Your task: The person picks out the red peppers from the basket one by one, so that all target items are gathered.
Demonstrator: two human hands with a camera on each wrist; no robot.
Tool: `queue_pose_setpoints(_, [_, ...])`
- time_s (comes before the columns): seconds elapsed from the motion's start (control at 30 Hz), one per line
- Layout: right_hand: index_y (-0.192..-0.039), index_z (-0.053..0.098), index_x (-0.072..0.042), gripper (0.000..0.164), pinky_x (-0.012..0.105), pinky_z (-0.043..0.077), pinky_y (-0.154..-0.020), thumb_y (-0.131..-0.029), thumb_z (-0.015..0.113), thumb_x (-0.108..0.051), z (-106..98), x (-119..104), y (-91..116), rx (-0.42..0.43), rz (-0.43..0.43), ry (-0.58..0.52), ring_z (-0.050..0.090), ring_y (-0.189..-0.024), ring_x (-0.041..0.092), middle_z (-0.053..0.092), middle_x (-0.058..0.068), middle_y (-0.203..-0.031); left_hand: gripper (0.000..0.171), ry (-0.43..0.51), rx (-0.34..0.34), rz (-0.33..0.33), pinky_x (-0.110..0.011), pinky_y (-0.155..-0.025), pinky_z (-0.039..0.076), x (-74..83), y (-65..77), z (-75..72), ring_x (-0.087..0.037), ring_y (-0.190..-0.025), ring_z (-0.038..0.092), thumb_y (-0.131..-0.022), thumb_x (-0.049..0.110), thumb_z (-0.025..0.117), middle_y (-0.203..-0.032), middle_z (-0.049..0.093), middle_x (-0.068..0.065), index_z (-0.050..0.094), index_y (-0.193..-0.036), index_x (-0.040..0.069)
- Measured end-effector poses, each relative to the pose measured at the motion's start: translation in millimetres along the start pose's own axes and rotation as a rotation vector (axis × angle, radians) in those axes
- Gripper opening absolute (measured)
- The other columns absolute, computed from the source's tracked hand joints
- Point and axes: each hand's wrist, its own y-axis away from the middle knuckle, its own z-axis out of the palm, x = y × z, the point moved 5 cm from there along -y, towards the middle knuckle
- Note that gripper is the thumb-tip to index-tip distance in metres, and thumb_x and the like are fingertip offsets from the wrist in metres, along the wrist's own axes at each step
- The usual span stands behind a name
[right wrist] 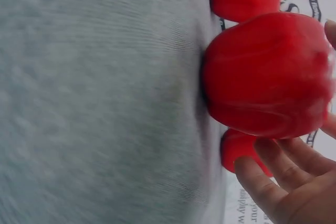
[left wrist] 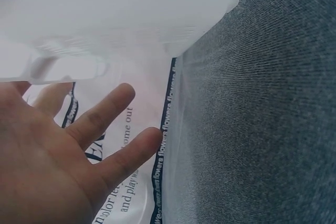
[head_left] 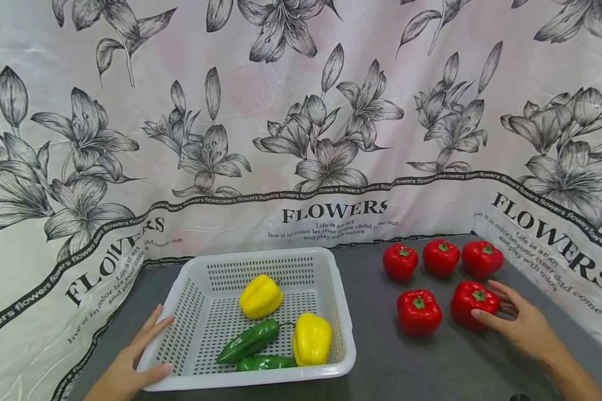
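A white perforated basket (head_left: 338, 312) holds two yellow bell peppers (head_left: 261, 297) and two green chili peppers (head_left: 249, 341). My left hand (head_left: 132, 362) is at the basket's left side, fingers spread along the rim and thumb by the front left corner. In the left wrist view, two fingers (left wrist: 107, 111) stretch out below the basket's wall, apart from it. On the right, my right hand (head_left: 524, 323) is around the right side of a red bell pepper (head_left: 474, 304), thumb in front and the other fingers behind, fairly straight. That pepper (right wrist: 268, 74) sits on the table; firm contact cannot be told.
Another red bell pepper (head_left: 418, 313) stands just left of the one at my right hand. Three more, including a red pepper (head_left: 400, 262), line the back of the dark grey table (head_left: 371, 367). A flower-printed curtain (head_left: 321, 217) borders the table's back and sides.
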Motion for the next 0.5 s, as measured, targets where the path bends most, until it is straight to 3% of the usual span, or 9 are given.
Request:
queue_pose_setpoints(0.07, [-0.148,0.020,0.007,0.088,0.063,0.042,-0.082,-0.091,0.065,-0.042,-4.8,-3.3,-0.5,0.015,-0.009,-0.006,0.042,-0.115,0.056,0.036,0.039,-0.135,0.068,0.004,-0.001,-0.003,-0.020,-0.086,0.043,-0.8,-1.4,-0.2,0.020,-0.119,0.020,-0.090,0.005,0.064,-0.159,-0.002,0.008,0.032,-0.151,0.008])
queue_pose_setpoints(0.17, [-0.147,0.023,0.008,0.083,0.042,0.051,-0.079,-0.092,0.067,-0.037,-15.5,-10.6,-0.8,0.058,-0.060,-0.003,0.056,-0.108,0.036,0.043,0.037,-0.130,0.068,0.005,-0.008,0.006,-0.020,-0.086,0.043,-1.1,-3.1,-2.0,0.019,-0.119,0.021,-0.090,0.004,0.064,-0.159,-0.002,0.011,0.033,-0.150,0.007])
queue_pose_setpoints(0.23, [-0.147,0.025,0.008,0.081,0.027,0.050,-0.072,-0.092,0.067,-0.034,-22.4,-17.0,0.5,0.084,-0.091,0.005,0.056,-0.106,0.034,0.044,0.036,-0.128,0.067,0.007,-0.021,0.010,-0.019,-0.086,0.042,-1.1,-3.3,-3.7,0.019,-0.119,0.022,-0.091,0.004,0.063,-0.159,-0.002,0.012,0.032,-0.150,0.006])
queue_pose_setpoints(0.27, [-0.147,0.026,0.008,0.080,0.027,0.050,-0.070,-0.092,0.067,-0.033,-25.8,-20.5,1.5,0.096,-0.104,0.015,0.055,-0.106,0.034,0.044,0.036,-0.128,0.067,-0.021,-0.023,0.016,-0.019,-0.086,0.042,-0.6,-3.1,-5.0,0.018,-0.120,0.022,-0.091,0.005,0.063,-0.159,-0.001,0.011,0.033,-0.150,0.007])
queue_pose_setpoints(0.3, [-0.147,0.026,0.008,0.080,0.027,0.050,-0.070,-0.092,0.067,-0.034,-29.1,-24.5,2.3,0.111,-0.107,0.030,0.054,-0.106,0.035,0.044,0.036,-0.128,0.066,-0.035,-0.030,0.004,-0.019,-0.087,0.041,-0.6,-3.1,-6.1,0.018,-0.121,0.021,-0.091,0.006,0.063,-0.159,-0.001,0.012,0.033,-0.150,0.009])
queue_pose_setpoints(0.37, [-0.148,0.022,0.007,0.083,0.043,0.051,-0.077,-0.092,0.065,-0.038,-33.9,-33.6,4.2,0.125,-0.095,0.060,0.045,-0.112,0.050,0.040,0.039,-0.131,0.065,-0.083,-0.039,-0.027,-0.025,-0.087,0.043,0.1,-3.1,-9.1,0.007,-0.129,0.021,-0.093,0.010,0.062,-0.160,0.000,0.006,0.033,-0.151,0.011])
queue_pose_setpoints(0.47, [-0.149,0.022,0.006,0.084,0.067,0.040,-0.079,-0.092,0.065,-0.039,-41.0,-52.2,6.4,0.162,-0.127,0.106,0.038,-0.115,0.057,0.037,0.040,-0.133,0.067,-0.174,-0.045,-0.043,-0.047,-0.089,0.045,5.5,-3.3,-15.9,-0.028,-0.140,0.018,-0.094,0.014,0.062,-0.159,0.001,-0.013,0.029,-0.152,0.013])
queue_pose_setpoints(0.5, [-0.149,0.022,0.005,0.084,0.068,0.038,-0.080,-0.092,0.065,-0.039,-43.6,-59.5,7.1,0.176,-0.146,0.124,0.037,-0.115,0.057,0.036,0.039,-0.134,0.069,-0.197,-0.042,-0.054,-0.058,-0.088,0.042,8.4,-4.0,-18.6,-0.040,-0.138,0.018,-0.094,0.015,0.062,-0.159,0.001,-0.016,0.027,-0.153,0.014])
